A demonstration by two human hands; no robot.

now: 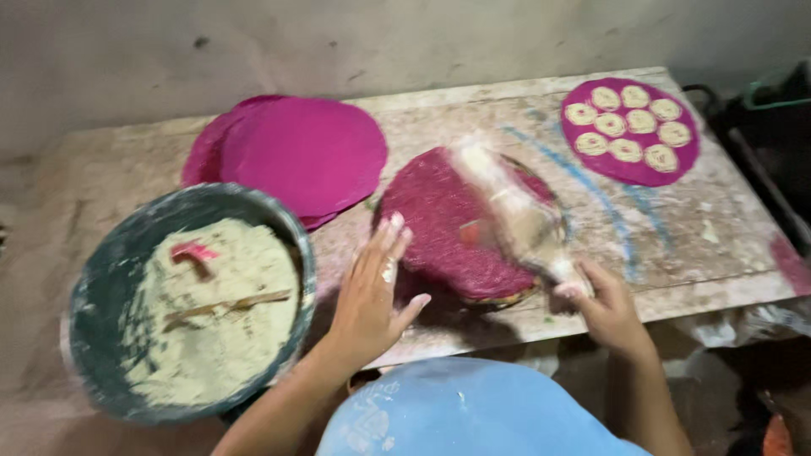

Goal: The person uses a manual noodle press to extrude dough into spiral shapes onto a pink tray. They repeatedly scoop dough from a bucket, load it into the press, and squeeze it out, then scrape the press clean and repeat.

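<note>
Here the left hand (372, 291) lies spread and flat on the tabletop (718, 236), fingers touching the near-left edge of a magenta disc (439, 219) at the middle; the right hand (604, 308) is closed around the lower end of a pale, blurred piping bag (515, 211) slanting across that disc. To the left stands a dark basin (101, 279) of pale batter (228, 338); behind it lies a stack of plain magenta discs (300, 152); at the far right corner another disc (629, 173) carries coiled pale spirals (625, 149).
</note>
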